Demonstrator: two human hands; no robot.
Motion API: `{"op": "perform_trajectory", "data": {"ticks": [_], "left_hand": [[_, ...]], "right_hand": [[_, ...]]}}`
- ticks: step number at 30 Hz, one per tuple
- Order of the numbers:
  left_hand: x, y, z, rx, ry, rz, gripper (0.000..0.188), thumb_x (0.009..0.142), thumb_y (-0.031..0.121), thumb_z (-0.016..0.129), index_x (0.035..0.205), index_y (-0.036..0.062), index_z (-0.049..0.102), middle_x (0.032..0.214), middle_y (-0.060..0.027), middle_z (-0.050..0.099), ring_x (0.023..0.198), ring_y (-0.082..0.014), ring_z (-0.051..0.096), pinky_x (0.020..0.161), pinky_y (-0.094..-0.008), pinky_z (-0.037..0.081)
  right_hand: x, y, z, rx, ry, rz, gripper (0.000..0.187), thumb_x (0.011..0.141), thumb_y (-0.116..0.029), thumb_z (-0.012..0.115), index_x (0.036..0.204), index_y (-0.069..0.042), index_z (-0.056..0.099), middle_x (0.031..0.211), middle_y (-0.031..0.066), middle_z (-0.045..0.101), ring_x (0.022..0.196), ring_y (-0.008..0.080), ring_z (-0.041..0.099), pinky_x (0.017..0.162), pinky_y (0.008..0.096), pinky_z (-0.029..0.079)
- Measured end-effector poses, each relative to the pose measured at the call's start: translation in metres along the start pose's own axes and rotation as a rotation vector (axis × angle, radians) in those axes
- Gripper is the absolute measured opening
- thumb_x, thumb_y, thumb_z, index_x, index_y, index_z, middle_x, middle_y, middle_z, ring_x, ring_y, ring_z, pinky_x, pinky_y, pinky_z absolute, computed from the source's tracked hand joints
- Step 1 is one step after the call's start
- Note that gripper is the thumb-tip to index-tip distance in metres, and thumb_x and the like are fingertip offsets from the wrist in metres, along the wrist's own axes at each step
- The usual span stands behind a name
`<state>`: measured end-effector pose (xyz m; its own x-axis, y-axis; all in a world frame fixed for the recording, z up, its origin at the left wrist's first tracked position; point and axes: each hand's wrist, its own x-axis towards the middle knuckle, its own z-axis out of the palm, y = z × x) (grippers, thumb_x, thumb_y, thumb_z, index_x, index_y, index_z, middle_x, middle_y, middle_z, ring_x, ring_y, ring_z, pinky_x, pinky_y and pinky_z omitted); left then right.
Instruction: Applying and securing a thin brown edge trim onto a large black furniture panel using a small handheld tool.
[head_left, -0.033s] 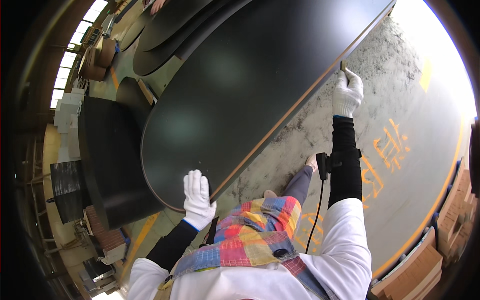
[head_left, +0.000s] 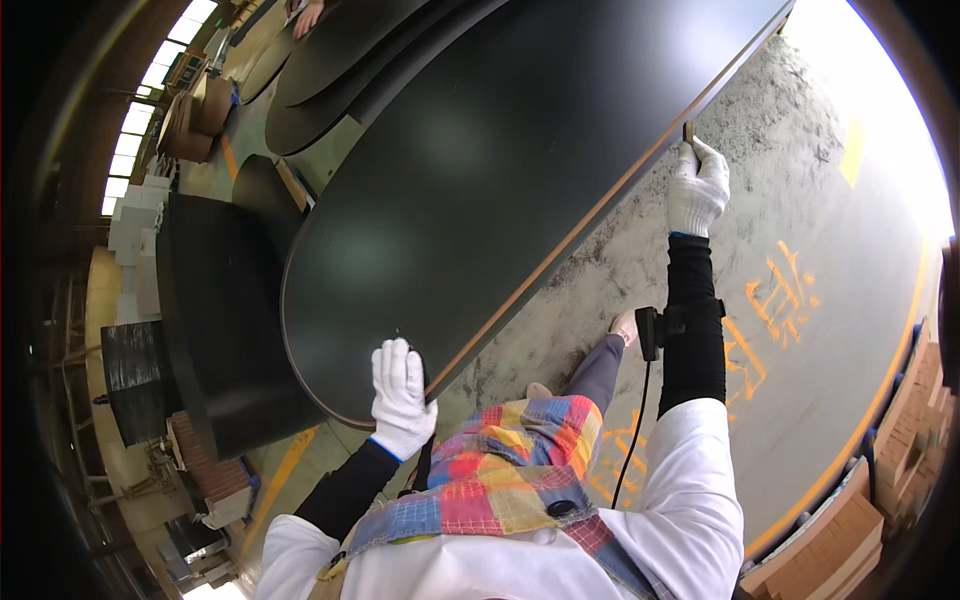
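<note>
A large black board (head_left: 480, 170) with a rounded near end lies in front of me, and a bare brown strip runs along its straight right edge. White-gloved, my left hand (head_left: 402, 398) rests flat with fingers outstretched on the board's near corner, beside that edge. Farther along the same edge, my right hand (head_left: 698, 185), also gloved, pinches a small dark flat piece (head_left: 688, 132) between thumb and fingers. The piece stands upright close to the edge; whether it touches the board I cannot tell.
More black rounded boards (head_left: 330, 70) lie at the upper left, with a person's hand (head_left: 308, 18) above them. A curved black panel (head_left: 215, 330) stands left of my board. Stacked brown boards (head_left: 830, 540) sit at lower right. A cable (head_left: 632, 440) hangs from my right forearm.
Both my hands have shifted very slightly to the right. At the top left, the other person's hand has come a little farther down into view.
</note>
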<state>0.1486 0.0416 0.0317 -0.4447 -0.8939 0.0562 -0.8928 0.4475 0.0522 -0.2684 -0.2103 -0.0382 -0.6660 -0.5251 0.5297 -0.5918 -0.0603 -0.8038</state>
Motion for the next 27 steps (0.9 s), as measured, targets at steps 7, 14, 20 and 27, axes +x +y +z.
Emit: {"op": "perform_trajectory", "data": {"ticks": [7,14,20,27], "left_hand": [[0.042,0.019,0.003,0.031,0.002,-0.011,0.103,0.058,-0.002,0.06,0.151,-0.0016,0.017,0.153,-0.028,0.022,0.142,-0.0501,0.023,0.117,-0.0599,0.019],[0.039,0.019,0.002,0.033,-0.035,-0.014,0.104,0.058,-0.001,0.061,0.151,-0.0029,0.014,0.154,-0.028,0.02,0.143,-0.0501,0.021,0.117,-0.0608,0.017],[0.041,0.019,0.005,0.016,-0.005,0.005,0.1,0.059,0.0,0.06,0.15,-0.0052,0.019,0.153,-0.0278,0.023,0.143,-0.0493,0.022,0.117,-0.0604,0.017],[0.045,0.021,0.002,0.03,0.053,-0.001,0.091,0.062,-0.004,0.056,0.147,-0.0057,0.024,0.15,-0.0277,0.027,0.139,-0.0495,0.028,0.116,-0.0595,0.021]], "right_hand": [[-0.016,-0.005,-0.011,-0.084,-0.152,-0.621,0.02,0.091,-0.012,0.066,0.111,-0.011,0.062,0.079,0.0035,0.064,0.064,0.0199,0.063,0.054,0.0304,0.052],[-0.051,-0.038,-0.037,0.121,-0.481,-0.618,0.031,0.079,-0.004,0.068,0.11,-0.01,0.067,0.08,0.0048,0.066,0.075,0.0208,0.066,0.066,0.0348,0.055],[0.007,-0.013,-0.017,-0.087,-0.246,-0.487,0.021,0.089,-0.011,0.067,0.109,-0.009,0.063,0.076,0.0097,0.062,0.065,0.0233,0.063,0.053,0.0345,0.05],[-0.112,-0.098,-0.075,0.103,-0.847,-0.574,0.04,0.075,0.002,0.062,0.113,-0.007,0.064,0.087,0.0096,0.064,0.079,0.0262,0.064,0.066,0.0377,0.053]]}}
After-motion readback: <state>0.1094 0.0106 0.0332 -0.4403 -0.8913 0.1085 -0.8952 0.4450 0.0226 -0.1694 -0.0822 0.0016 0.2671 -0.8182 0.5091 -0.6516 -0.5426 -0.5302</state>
